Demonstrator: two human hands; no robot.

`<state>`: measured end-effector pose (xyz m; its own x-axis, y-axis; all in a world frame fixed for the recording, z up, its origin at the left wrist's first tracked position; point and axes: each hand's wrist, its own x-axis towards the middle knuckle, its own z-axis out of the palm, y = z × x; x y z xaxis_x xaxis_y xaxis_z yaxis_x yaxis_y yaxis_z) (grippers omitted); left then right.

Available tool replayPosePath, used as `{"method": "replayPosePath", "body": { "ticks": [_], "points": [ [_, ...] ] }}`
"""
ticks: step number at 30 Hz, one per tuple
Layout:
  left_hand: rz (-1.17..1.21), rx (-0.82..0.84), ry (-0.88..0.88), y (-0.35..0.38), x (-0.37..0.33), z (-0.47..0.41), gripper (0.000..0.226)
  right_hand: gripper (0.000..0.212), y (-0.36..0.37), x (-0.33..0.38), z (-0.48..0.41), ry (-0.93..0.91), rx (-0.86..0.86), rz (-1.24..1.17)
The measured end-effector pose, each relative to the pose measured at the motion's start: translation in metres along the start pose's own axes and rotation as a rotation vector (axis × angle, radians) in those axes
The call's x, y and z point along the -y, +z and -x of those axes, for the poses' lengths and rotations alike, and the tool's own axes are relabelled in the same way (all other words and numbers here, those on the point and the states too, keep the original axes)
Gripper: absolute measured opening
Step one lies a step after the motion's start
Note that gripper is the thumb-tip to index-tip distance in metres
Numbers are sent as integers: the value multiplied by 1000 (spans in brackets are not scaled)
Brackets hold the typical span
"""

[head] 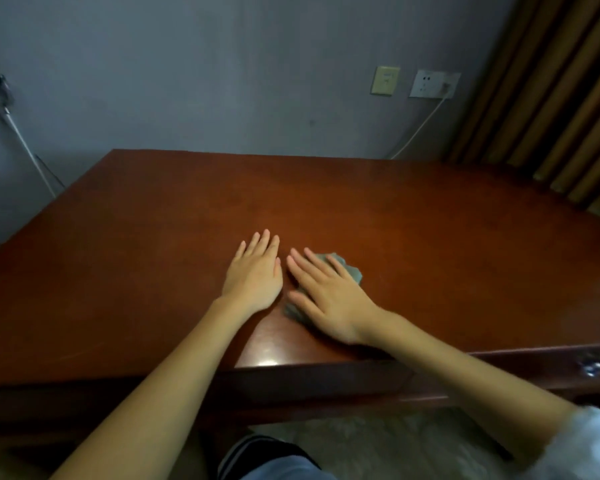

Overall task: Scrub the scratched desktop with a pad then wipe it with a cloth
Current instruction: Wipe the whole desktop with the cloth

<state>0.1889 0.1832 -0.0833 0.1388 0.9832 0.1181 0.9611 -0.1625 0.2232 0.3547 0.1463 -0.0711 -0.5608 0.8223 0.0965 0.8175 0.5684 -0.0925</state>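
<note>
**Two grips flat on the worktop (447, 258)**

Right grip (329, 299) presses, fingers straight and spread, on a crumpled grey-green wad (353, 272), pad or cloth I cannot tell, near the front edge. Left grip (257, 277) lies open, flat on bare wood just beside it.

Crumpled grey cloth (355, 274), possibly the pad, lies on the glossy reddish-brown desktop (430, 237) near its front edge.

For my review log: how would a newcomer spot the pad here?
Start at the red-brown desktop filling the view. Near its front edge, the right hand presses flat on a grey-green pad. Its dull, lumpy edges poke out beside the fingers, unlike the bare wood under the left hand.
</note>
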Motion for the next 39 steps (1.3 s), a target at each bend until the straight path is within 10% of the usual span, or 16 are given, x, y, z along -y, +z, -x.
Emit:
{"method": "replayPosePath", "body": {
  "ticks": [5,10,18,28,39],
  "points": [
    [9,6,-8,0,0,1,53,103,-13,-57,45,131,-8,-1],
    [-8,15,-21,0,-2,2,53,67,-12,-93,0,422,72,29],
    [-33,21,-29,-1,-3,2,53,76,4,26,44,13,-57,-15],
    [-24,33,-44,-3,-6,7,52,59,-13,-100,11,353,70,2],
    [39,6,-74,-7,-19,10,51,76,-17,-70,79,-81,55,-74]
  ]
}}
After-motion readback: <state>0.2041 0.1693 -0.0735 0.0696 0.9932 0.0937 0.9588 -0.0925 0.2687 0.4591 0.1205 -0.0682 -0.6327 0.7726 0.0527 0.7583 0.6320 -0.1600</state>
